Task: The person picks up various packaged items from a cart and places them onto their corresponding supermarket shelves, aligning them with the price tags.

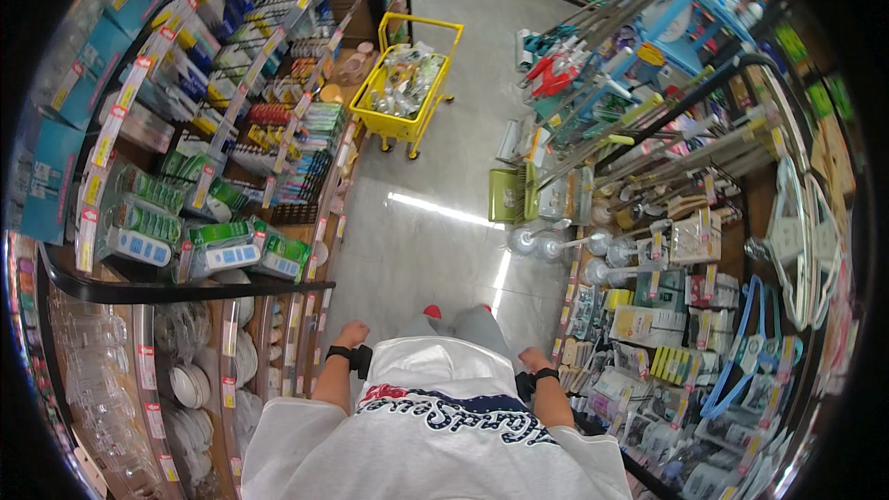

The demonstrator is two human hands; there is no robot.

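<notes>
At my sides, both hands hang low in a shop aisle. My left hand point(353, 334) is loosely curled, with nothing visible in it, near shelves of white bowls point(189, 386) and plates point(246, 357). My right hand point(535, 360) also looks curled, with nothing seen in it, beside a rack of packaged household goods point(646, 325). Black bands circle both wrists. Ahead on the left stands a yellow shopping cart point(399, 126), apart from both hands. Clear-wrapped items point(410, 87) fill its basket.
Green-packaged power strips point(226, 256) lie on the left shelf above a black rail point(187, 293). Along the right, mop handles point(667, 160), a green dustpan point(505, 194) and toilet brushes point(549, 246) jut out. Blue hangers point(749, 353) hang at right. Grey floor point(424, 253) runs between.
</notes>
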